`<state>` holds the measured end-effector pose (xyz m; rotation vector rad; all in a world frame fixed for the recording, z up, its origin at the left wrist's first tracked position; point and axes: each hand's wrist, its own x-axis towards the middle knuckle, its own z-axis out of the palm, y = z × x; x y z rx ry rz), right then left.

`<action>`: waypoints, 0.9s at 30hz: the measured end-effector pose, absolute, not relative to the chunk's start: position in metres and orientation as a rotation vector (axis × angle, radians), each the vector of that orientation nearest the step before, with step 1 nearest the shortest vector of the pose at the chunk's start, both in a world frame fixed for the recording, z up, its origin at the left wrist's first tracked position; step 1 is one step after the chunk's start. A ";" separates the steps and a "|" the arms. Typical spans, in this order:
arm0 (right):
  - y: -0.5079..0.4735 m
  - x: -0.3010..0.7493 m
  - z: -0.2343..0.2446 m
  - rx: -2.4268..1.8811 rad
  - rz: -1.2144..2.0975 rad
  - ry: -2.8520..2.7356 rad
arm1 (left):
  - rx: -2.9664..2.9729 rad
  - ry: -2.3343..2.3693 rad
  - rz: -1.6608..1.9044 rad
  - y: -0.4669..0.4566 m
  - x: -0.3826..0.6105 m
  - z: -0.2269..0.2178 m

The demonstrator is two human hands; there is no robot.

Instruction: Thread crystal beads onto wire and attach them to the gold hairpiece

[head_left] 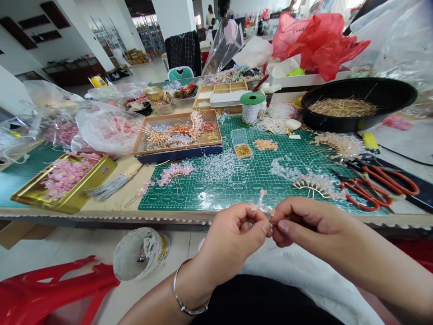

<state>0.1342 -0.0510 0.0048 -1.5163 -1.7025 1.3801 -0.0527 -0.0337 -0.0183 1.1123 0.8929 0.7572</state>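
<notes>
Just past the table's front edge, my left hand [241, 230] is closed in a pinch on a small beaded flower spray [262, 201] with clear beads and pale peach petals. My right hand [297, 223] meets it fingertip to fingertip, pinching the spray's thin stem. Beyond them on the green cutting mat [233, 198] lie loose clear beads [221, 168], peach petals [265, 144] and an open little box of gold beads [243, 150]. A gold comb-like hair piece [311, 189] sits right of my hands, and a pink beaded one [176, 173] to the left.
Red-handled pliers [360, 194] and scissors [389, 176] lie at the right. Behind are a black basin [358, 83], a wire spool [251, 108] and a tray of ornaments [179, 149]. A gold tin [64, 180] stands left; a bucket [140, 253] and red stool [57, 289] are below.
</notes>
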 end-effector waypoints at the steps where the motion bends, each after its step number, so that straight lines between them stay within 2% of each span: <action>1: -0.052 0.133 0.005 -1.550 1.310 -1.753 | 1.110 0.891 0.754 -0.034 -0.053 -0.018; 8: -0.059 0.128 0.002 -1.464 0.695 -2.119 | 1.110 0.905 0.726 -0.034 -0.051 -0.017; 12: -0.062 0.129 -0.003 -1.348 0.480 -2.210 | 1.075 0.863 0.690 -0.035 -0.050 -0.018; 22: -0.065 0.131 -0.006 -1.461 0.708 -2.070 | 1.072 0.756 0.666 -0.034 -0.052 -0.019; 27: -0.067 0.131 -0.006 -1.426 0.676 -2.066 | 1.060 0.797 0.641 -0.032 -0.053 -0.017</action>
